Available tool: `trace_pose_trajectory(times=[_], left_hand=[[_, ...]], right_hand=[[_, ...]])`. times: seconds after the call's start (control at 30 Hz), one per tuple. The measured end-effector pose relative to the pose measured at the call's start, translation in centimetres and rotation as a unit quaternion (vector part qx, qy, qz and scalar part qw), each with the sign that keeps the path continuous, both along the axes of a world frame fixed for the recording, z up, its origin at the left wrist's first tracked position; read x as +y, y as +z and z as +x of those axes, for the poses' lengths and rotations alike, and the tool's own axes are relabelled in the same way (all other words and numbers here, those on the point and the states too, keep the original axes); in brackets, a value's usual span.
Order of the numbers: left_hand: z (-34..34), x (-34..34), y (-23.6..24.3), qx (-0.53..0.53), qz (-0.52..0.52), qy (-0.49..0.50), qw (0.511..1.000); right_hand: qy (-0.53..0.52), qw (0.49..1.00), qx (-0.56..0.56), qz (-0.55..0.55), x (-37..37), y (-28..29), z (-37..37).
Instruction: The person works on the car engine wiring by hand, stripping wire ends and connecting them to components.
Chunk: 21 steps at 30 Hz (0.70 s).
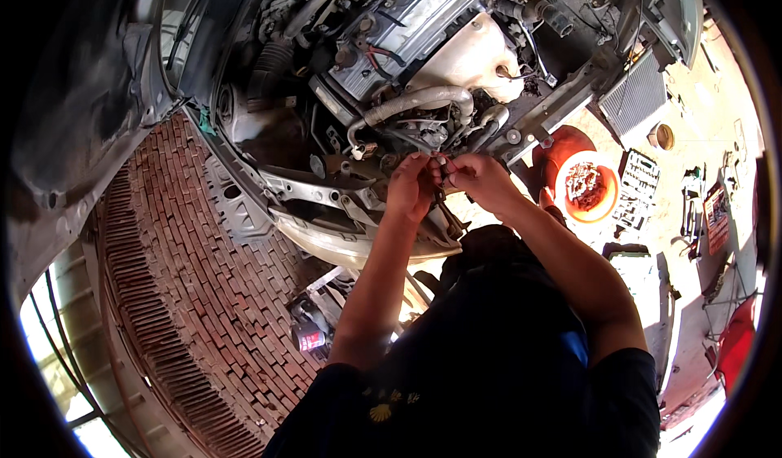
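My left hand [413,181] and my right hand [475,179] meet at the front edge of an open engine bay, fingertips closed together around something small that I cannot make out. Just above them are a ribbed grey hose [423,97] and metal fittings. Behind these sit the silver engine cover [383,26], with red-handled pliers [376,59] on it, and a cream plastic reservoir [481,42]. Below my hands runs the car's front frame [318,195].
At right on the ground are an orange bucket of small parts [586,205], a socket set [638,189], a radiator [631,95] and loose tools [692,213]. A brick surface [195,270] lies left. A raised dark panel [90,124] borders the upper left.
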<state>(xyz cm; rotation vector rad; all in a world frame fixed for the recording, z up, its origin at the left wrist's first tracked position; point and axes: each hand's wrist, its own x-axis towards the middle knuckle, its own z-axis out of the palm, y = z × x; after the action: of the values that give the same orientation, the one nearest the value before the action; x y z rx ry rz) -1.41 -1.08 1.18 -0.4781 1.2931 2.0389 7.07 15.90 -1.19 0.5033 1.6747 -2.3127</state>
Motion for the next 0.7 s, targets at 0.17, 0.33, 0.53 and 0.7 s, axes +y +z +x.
trace_pose_trajectory(times=[0.17,0.33,0.53,0.7], left_hand=[[0.0,-0.4,0.4,0.028,-0.084,-0.066,0.994],[0.0,1.4,1.0,0.093,-0.163,-0.066,0.98],[-0.6,2.7,1.8,0.005,-0.169,0.037,0.985],[-1.7,0.9,1.9,-0.066,-0.121,0.087,0.987]], right_hand=[[0.026,1.0,-0.01,0.014,1.1,0.4,0.1],[0.005,0.999,0.019,-0.027,0.9,-0.5,-0.1],[0.035,0.999,0.015,0.024,1.5,-1.2,-1.0],[0.027,0.993,-0.019,-0.114,1.5,-0.9,-1.8]])
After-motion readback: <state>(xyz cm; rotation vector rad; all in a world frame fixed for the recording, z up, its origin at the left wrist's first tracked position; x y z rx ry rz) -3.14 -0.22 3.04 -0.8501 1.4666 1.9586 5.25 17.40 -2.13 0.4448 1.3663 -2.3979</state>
